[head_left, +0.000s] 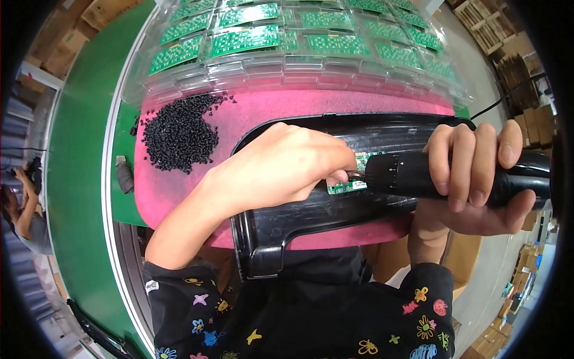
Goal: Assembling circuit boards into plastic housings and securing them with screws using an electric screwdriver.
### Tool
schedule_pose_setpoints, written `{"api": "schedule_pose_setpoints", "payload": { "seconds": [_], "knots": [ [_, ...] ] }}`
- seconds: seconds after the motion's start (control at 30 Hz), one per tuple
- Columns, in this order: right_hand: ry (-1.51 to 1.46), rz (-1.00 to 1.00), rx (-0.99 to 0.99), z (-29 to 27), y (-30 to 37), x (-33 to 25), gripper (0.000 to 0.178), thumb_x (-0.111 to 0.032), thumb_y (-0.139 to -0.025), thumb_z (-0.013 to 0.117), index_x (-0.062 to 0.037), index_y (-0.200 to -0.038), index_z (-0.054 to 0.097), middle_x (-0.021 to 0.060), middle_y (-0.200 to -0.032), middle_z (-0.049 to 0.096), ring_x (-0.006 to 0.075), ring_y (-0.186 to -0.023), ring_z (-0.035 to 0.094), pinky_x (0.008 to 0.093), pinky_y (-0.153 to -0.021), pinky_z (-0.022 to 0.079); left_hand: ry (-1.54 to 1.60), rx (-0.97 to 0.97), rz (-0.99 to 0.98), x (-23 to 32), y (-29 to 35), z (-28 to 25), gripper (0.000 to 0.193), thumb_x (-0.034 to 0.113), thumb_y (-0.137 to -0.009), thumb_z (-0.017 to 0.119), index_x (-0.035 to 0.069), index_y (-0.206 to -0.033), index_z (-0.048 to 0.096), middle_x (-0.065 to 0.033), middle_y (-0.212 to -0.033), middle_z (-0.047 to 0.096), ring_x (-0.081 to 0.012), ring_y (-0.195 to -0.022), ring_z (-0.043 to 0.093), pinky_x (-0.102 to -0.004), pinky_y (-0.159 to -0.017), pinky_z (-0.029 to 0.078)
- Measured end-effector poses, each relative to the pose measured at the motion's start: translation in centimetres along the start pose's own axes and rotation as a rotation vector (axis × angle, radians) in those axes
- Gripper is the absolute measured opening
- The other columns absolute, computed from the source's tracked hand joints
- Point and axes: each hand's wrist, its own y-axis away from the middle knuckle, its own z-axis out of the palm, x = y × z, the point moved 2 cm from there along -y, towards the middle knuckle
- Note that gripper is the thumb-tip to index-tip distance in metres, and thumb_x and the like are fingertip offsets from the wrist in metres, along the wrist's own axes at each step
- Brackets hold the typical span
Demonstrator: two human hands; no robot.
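A black electric screwdriver [382,173] lies nearly level in my right hand [469,176], whose fingers wrap round its barrel from above with the thumb below. Its metal tip points left, over a small green circuit board [344,188]. My left hand [287,164] is closed in a pinch right at that tip; whatever sits between the fingers is too small to make out. The board lies inside a long, shallow black plastic housing [263,224], partly hidden by both hands and the screwdriver.
A heap of small black screws [182,134] spreads over the pink mat [239,107] at left. Behind stand stacked clear trays [287,75] with several green boards [245,39]. A dark grey roll [124,175] lies left of the mat. Another person [27,209] sits far left.
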Motion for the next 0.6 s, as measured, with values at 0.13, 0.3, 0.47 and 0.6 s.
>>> {"api": "schedule_pose_setpoints", "payload": {
  "seconds": [0.13, 0.3, 0.47, 0.6],
  "knots": [
    [0.041, -0.041, -0.011, -0.1, 0.2, 0.0, 0.034, -0.036, -0.086, 0.064, -0.0086, -0.097, 0.047, -0.0049, -0.061, 0.052, 0.0043, -0.046, 0.049, 0.0192, -0.048, 0.042, -0.108, 0.021, 0.017, 0.2, -0.2, 0.0, 0.015, 0.008, -0.076, 0.071, 0.003, -0.084, 0.059, -0.0083, -0.072, 0.061, -0.0269, -0.067, 0.063, -0.0361, -0.056, 0.049],
    [0.078, -0.022, -0.052, -0.4, 0.4, 0.6, 0.036, -0.038, -0.085, 0.065, -0.0090, -0.098, 0.047, -0.0047, -0.061, 0.054, 0.0040, -0.046, 0.050, 0.0191, -0.047, 0.042, -0.097, 0.078, 0.033, 0.6, -0.4, -0.3, 0.014, 0.007, -0.075, 0.071, 0.003, -0.082, 0.060, -0.0078, -0.071, 0.061, -0.0267, -0.065, 0.062, -0.0366, -0.054, 0.048],
    [0.098, -0.055, -0.038, -0.2, 0.5, 0.9, 0.037, -0.037, -0.084, 0.067, -0.0095, -0.097, 0.047, -0.0050, -0.062, 0.054, 0.0038, -0.047, 0.051, 0.0193, -0.049, 0.043, -0.225, 0.003, 0.012, 0.7, -0.4, -1.0, 0.015, 0.008, -0.075, 0.072, 0.002, -0.084, 0.063, -0.0081, -0.074, 0.063, -0.0268, -0.067, 0.062, -0.0356, -0.057, 0.049],
    [-0.019, -0.107, -0.070, -0.4, 0.5, 0.0, 0.034, -0.033, -0.082, 0.067, -0.0092, -0.096, 0.047, -0.0047, -0.065, 0.055, 0.0042, -0.050, 0.053, 0.0182, -0.052, 0.044, -0.071, 0.041, 0.029, 0.4, -0.3, -1.3, 0.014, 0.009, -0.077, 0.071, 0.002, -0.084, 0.062, -0.0082, -0.074, 0.063, -0.0269, -0.069, 0.063, -0.0357, -0.059, 0.049]
  ]
}}
